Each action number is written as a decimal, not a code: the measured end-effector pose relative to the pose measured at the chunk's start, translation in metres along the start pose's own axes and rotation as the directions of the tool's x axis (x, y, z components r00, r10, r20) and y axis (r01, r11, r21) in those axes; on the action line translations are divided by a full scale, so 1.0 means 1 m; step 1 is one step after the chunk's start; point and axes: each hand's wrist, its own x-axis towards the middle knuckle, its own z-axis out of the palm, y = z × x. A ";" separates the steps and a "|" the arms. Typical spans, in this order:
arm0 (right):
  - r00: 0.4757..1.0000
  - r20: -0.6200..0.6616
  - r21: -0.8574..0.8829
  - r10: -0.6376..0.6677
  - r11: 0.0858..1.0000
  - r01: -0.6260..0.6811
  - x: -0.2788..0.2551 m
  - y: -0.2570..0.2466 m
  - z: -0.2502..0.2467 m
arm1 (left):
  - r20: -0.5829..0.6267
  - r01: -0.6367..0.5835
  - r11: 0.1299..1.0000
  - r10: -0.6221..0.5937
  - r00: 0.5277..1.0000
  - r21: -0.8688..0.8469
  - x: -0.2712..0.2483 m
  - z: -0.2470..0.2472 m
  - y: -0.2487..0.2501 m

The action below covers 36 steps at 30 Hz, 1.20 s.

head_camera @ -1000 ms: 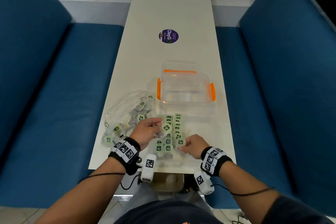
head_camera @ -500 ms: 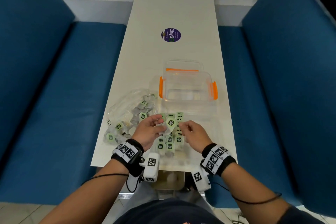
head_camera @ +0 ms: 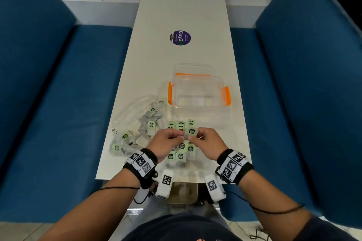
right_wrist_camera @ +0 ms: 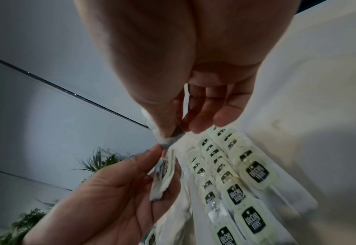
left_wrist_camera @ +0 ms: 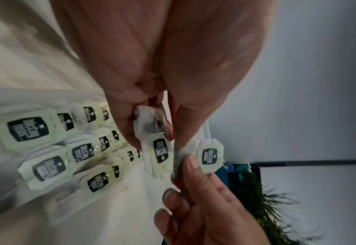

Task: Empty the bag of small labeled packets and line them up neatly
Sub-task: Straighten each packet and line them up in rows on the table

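— Well, where's each grip?
— Left hand [head_camera: 165,144] and right hand [head_camera: 208,143] each pinch a packet [head_camera: 191,131] above the rows [head_camera: 180,154] on the desk [head_camera: 184,6].
— The bag [head_camera: 135,121]?
— Left of them, still part full.

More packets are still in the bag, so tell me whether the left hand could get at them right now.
Probably not yet: the left hand already pinches a packet, so its grip is taken. The clear bag lies just to its left on the table, with nothing between them.
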 end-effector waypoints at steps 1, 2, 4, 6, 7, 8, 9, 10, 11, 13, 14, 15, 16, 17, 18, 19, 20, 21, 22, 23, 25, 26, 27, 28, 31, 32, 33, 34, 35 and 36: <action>1.000 -0.015 -0.007 0.012 1.000 -0.012 0.000 0.003 -0.001 | -0.003 0.022 1.000 -0.022 1.000 -0.018 0.001 0.000 0.000; 0.999 -0.041 -0.003 0.029 1.000 -0.029 0.000 0.008 -0.003 | -0.004 0.047 0.998 -0.047 0.999 -0.040 0.001 -0.001 0.000; 0.995 -0.059 -0.023 0.077 0.997 -0.078 0.000 0.019 -0.008 | -0.011 0.094 0.992 -0.095 0.995 -0.085 0.001 -0.004 -0.002; 0.988 0.027 -0.132 0.150 0.981 -0.145 -0.002 0.030 -0.010 | -0.034 0.122 0.985 -0.127 0.991 -0.121 0.002 -0.009 -0.006; 0.977 0.085 -0.207 0.196 0.963 -0.175 -0.004 0.035 -0.008 | -0.048 0.132 0.981 -0.140 0.989 -0.141 0.003 -0.012 -0.008; 0.961 0.139 -0.277 0.240 0.941 -0.195 -0.006 0.040 -0.005 | -0.061 0.140 0.977 -0.152 0.987 -0.161 0.003 -0.013 -0.008; 0.944 0.180 -0.341 0.278 0.917 -0.205 -0.009 0.044 0.000 | -0.072 0.145 0.973 -0.160 0.984 -0.181 0.003 -0.014 -0.009; 0.927 0.208 -0.398 0.311 0.893 -0.210 -0.010 0.048 0.005 | -0.078 0.147 0.969 -0.165 0.983 -0.201 0.003 -0.014 -0.009; 0.914 0.225 -0.437 0.339 0.873 -0.216 -0.011 0.051 0.011 | -0.082 0.147 0.964 -0.169 0.982 -0.219 0.003 -0.015 -0.009; 0.898 0.229 -0.466 0.377 0.852 -0.239 -0.012 0.053 0.020 | -0.090 0.149 0.955 -0.178 0.980 -0.258 0.002 -0.014 -0.009; 0.899 0.207 -0.467 0.386 0.847 -0.256 -0.011 0.053 0.024 | -0.095 0.148 0.947 -0.181 0.979 -0.284 0.002 -0.015 -0.010; 0.908 0.171 -0.462 0.383 0.845 -0.270 -0.011 0.051 0.027 | -0.098 0.148 0.937 -0.187 0.977 -0.316 0.002 -0.015 -0.010; 0.918 0.129 -0.459 0.374 0.844 -0.279 -0.011 0.049 0.028 | -0.102 0.148 0.928 -0.194 0.976 -0.342 0.002 -0.014 -0.010; 0.928 0.091 -0.460 0.361 0.842 -0.283 -0.011 0.045 0.029 | -0.110 0.147 0.922 -0.198 0.974 -0.359 0.002 -0.014 -0.010; 0.932 0.065 -0.465 0.357 0.837 -0.288 -0.011 0.043 0.029 | -0.119 0.143 0.919 -0.198 0.973 -0.368 0.001 -0.013 -0.009; 0.929 0.047 -0.467 0.368 0.830 -0.305 -0.011 0.041 0.029 | -0.124 0.136 0.915 -0.196 0.973 -0.380 0.001 -0.012 -0.008; 0.923 0.036 -0.462 0.383 0.825 -0.324 -0.012 0.039 0.028 | -0.126 0.130 0.910 -0.193 0.973 -0.395 0.001 -0.011 -0.008; 0.919 0.027 -0.457 0.394 0.822 -0.339 -0.014 0.038 0.027 | -0.124 0.125 0.904 -0.191 0.974 -0.410 0.000 -0.010 -0.007; 0.919 0.015 -0.452 0.394 0.822 -0.345 -0.015 0.036 0.024 | -0.122 0.122 0.899 -0.190 0.974 -0.420 0.000 -0.010 -0.006; 0.927 -0.002 -0.443 0.376 0.830 -0.338 -0.015 0.032 0.022 | -0.118 0.120 0.895 -0.188 0.975 -0.429 0.000 -0.009 -0.005; 0.962 -0.039 -0.366 0.270 0.892 -0.265 -0.015 0.020 0.016 | -0.107 0.121 0.889 -0.186 0.977 -0.443 -0.001 -0.008 -0.004; 0.978 -0.044 -0.280 0.202 0.938 -0.206 -0.015 0.012 0.015 | -0.102 0.119 0.887 -0.183 0.978 -0.445 -0.001 -0.007 -0.002; 0.990 -0.040 -0.185 0.137 0.972 -0.142 -0.014 0.005 0.014 | -0.097 0.117 0.887 -0.178 0.979 -0.447 -0.002 -0.006 -0.001; 0.996 -0.029 -0.107 0.085 0.990 -0.088 -0.014 -0.004 0.014 | -0.089 0.115 0.885 -0.173 0.981 -0.451 -0.002 -0.004 0.000; 1.000 -0.014 -0.043 0.006 0.999 -0.007 -0.010 -0.021 0.012 | -0.044 0.112 0.876 -0.149 0.988 -0.469 -0.004 0.000 0.006; 1.000 -0.022 -0.039 -0.017 0.999 0.016 -0.009 -0.027 0.009 | -0.030 0.106 0.873 -0.136 0.990 -0.476 -0.005 0.001 0.009; 0.999 -0.034 -0.012 -0.033 0.999 0.033 -0.006 -0.031 0.005 | -0.017 0.094 0.870 -0.117 0.993 -0.484 -0.007 0.002 0.012; 0.998 -0.042 0.027 -0.041 0.999 0.042 -0.003 -0.036 0.000 | -0.006 0.078 0.869 -0.093 0.996 -0.489 -0.009 0.002 0.016; 0.998 -0.048 0.065 -0.049 0.997 0.052 0.000 -0.041 -0.006 | 0.004 0.061 0.872 -0.067 0.998 -0.486 -0.012 0.002 0.019; 0.997 -0.056 0.086 -0.059 0.994 0.064 0.001 -0.046 -0.011 | 0.014 0.043 0.882 -0.041 0.999 -0.469 -0.015 0.001 0.024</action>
